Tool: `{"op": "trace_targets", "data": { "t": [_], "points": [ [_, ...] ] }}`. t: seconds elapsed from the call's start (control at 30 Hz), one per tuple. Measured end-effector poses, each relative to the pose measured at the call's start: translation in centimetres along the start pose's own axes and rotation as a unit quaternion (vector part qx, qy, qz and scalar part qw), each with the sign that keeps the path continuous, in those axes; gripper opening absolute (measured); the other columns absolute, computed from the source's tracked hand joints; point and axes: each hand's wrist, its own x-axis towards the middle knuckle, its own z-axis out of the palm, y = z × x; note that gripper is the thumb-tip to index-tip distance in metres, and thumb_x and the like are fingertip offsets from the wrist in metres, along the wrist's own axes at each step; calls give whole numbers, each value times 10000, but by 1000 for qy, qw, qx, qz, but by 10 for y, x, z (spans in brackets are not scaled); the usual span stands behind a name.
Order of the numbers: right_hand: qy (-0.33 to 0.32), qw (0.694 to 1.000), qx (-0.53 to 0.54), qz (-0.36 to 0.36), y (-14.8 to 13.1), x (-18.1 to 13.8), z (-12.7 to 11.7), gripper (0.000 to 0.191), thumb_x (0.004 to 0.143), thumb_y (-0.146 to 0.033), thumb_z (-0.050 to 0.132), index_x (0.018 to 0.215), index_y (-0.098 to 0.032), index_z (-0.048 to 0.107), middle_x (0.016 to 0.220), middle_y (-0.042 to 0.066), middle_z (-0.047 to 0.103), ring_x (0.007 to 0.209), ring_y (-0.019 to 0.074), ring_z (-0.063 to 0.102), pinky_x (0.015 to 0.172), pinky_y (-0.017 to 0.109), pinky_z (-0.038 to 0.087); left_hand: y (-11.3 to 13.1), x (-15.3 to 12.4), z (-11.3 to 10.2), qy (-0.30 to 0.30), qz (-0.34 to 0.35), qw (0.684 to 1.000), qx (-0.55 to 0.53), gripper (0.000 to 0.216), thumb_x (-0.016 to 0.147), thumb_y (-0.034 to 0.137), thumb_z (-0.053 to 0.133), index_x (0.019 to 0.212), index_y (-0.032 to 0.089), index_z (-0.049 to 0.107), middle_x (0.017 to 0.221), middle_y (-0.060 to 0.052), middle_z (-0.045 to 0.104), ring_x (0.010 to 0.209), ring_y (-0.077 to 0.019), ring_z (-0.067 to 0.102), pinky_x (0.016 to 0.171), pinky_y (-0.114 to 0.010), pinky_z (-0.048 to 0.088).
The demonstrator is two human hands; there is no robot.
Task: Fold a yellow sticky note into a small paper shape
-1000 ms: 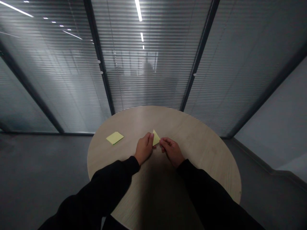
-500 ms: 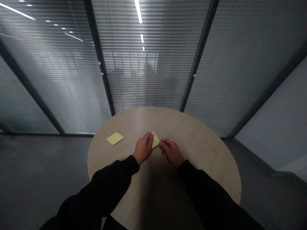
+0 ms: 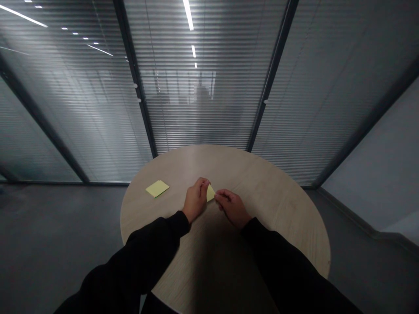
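Between my hands, a small folded piece of pale yellow paper (image 3: 211, 193) shows only as a little triangle. My left hand (image 3: 196, 199) grips its left side with the fingers closed. My right hand (image 3: 231, 208) pinches its lower right corner with the fingertips. Part of the paper is hidden behind my fingers. To the left, a flat square yellow sticky note (image 3: 157, 188) lies on the round wooden table (image 3: 262, 209), apart from both hands.
The round light wood table (image 3: 288, 218) has a curved edge, with grey floor beyond it. Behind it stand glass partitions (image 3: 199, 87) with slatted blinds and dark frames. My black sleeves reach in from the bottom of the view.
The folded paper's tip has dropped, so less of it shows. My right hand has moved left, closer to my left hand, and now pinches the paper.
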Motion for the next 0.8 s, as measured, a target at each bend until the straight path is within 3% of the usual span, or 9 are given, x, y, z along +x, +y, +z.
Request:
{"op": "trace_targets", "data": {
  "t": [0.27,0.57,0.8],
  "points": [
    [-5,1000,-21,-14,-6,-3,2,299,799,-491,669,829,-195,651,594,-36,513,540,124,435,508,262,319,-2,0,0,10,-11,999,-28,377,1013,485,391,985,183,615,596,37,498,541,-130,447,545,-251,280],
    [-17,1000,3,3,-10,-5,5,305,775,-506,676,811,-204,652,615,-29,538,547,130,469,521,270,365,-4,1,1,24,6,1000,2,409,1036,477,332,981,182,609,678,0,567,604,-146,500,587,-264,323],
    [-15,1000,-1,-1,-9,-4,3,278,794,-477,658,801,-199,644,604,-35,515,540,124,454,521,266,360,-2,0,-1,17,-7,1000,-13,406,1022,495,375,1002,179,629,576,42,474,526,-129,439,545,-254,284]
  ]
}}
